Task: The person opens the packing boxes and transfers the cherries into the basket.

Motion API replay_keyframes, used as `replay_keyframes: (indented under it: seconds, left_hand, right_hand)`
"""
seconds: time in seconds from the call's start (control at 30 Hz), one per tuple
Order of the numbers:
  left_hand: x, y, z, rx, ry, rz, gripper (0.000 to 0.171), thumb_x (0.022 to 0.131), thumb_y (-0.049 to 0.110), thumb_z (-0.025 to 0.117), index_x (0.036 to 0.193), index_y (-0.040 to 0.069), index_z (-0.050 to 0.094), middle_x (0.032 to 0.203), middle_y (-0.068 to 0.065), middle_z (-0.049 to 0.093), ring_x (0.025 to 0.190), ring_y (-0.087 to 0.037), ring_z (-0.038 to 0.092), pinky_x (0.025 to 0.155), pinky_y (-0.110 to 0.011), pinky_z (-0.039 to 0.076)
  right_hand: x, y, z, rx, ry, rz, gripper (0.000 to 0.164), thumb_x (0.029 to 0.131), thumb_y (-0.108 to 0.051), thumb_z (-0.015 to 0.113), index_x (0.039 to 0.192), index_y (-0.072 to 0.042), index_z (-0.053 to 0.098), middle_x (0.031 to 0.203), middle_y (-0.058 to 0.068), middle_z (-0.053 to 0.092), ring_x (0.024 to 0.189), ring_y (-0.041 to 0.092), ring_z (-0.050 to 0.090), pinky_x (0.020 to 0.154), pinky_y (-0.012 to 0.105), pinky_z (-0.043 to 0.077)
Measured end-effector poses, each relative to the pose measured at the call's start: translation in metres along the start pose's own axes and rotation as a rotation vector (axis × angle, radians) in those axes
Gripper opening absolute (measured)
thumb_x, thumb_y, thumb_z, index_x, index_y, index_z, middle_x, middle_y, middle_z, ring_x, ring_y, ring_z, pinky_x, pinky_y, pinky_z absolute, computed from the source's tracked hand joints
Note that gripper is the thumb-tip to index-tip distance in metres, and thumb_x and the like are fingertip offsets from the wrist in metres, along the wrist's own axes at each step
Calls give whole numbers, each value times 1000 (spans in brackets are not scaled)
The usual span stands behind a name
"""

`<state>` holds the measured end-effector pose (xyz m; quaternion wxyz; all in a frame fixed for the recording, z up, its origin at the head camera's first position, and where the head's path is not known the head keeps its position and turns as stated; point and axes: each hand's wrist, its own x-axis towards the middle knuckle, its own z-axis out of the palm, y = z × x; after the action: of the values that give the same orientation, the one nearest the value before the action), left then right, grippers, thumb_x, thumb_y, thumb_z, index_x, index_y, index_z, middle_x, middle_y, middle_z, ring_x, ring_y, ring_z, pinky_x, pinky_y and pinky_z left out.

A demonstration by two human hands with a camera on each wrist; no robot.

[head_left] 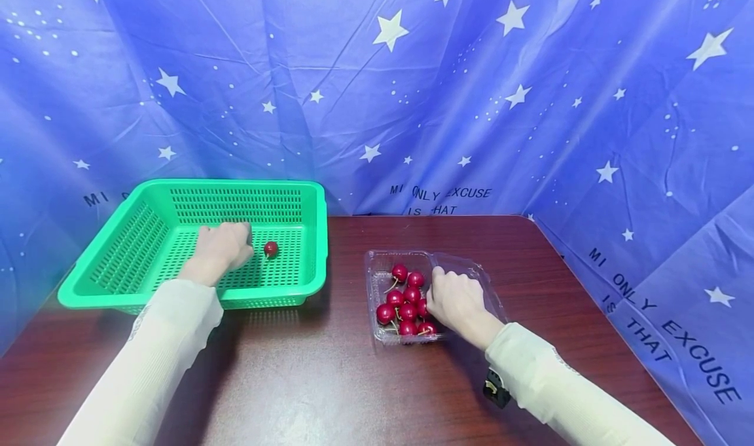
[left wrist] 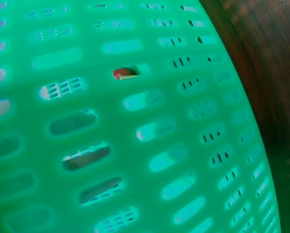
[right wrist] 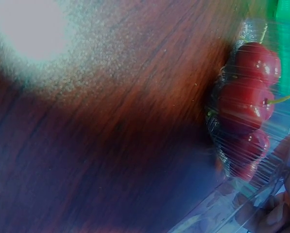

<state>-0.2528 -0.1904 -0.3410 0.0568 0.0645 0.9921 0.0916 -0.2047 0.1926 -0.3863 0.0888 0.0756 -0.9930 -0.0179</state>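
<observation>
Inside the green plastic basket (head_left: 321,236), my left hand (head_left: 222,248) is low over the slotted floor, its knuckles up. Whatever its fingers may hold is hidden beneath it. A single red cherry (head_left: 271,249) lies on the basket floor just right of that hand. My right hand (head_left: 459,300) grips the right side of a clear plastic container (head_left: 402,254). Several red cherries (head_left: 408,311) with stems sit in the container. In the right wrist view, fingertips (right wrist: 275,216) show against the clear plastic, below a column of cherries (right wrist: 244,104).
A brown wooden table (head_left: 283,374) carries the basket on the left and the container right of centre. The container's clear lid (head_left: 491,289) spreads out to the right. Behind and to the right hangs a blue star-patterned cloth (head_left: 330,73).
</observation>
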Motion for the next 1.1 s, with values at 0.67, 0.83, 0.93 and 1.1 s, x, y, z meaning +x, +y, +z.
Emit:
replay_keyframes:
  seconds: [0.67, 0.83, 0.93, 1.1]
  left_hand:
    - [0, 2, -1, -12, 1, 37, 30, 87, 7, 46, 112, -3, 59, 114, -27, 67, 108, -47, 56, 96, -68, 35]
    - [0, 5, -4, -14, 13, 32, 31, 86, 8, 46, 112, -2, 58, 115, -27, 67, 109, -47, 56, 96, -67, 35]
    - [-1, 7, -6, -26, 24, 32, 31, 87, 7, 46, 113, -3, 58, 115, -28, 66, 109, -47, 56, 95, -66, 35]
    - [-3, 14, -11, -20, 62, 56, 31, 89, 8, 46, 115, -3, 59, 115, -28, 67, 107, -46, 57, 92, -65, 37]
  right_hand:
    - [0, 0, 0, 12, -5, 2, 19, 82, -19, 56, 77, -1, 53, 74, 27, 71, 64, 45, 66, 48, 54, 51]
    - [0, 0, 1, 12, 1, -1, 19, 81, -19, 57, 77, -1, 53, 74, 27, 71, 64, 45, 66, 48, 54, 51]
    - [0, 0, 0, 13, 4, -2, 19, 81, -18, 57, 76, -1, 53, 74, 27, 71, 64, 45, 66, 48, 54, 51]
    - [0, 1, 0, 11, 3, 0, 19, 81, -18, 57, 77, -1, 53, 74, 27, 71, 64, 45, 65, 48, 54, 51]
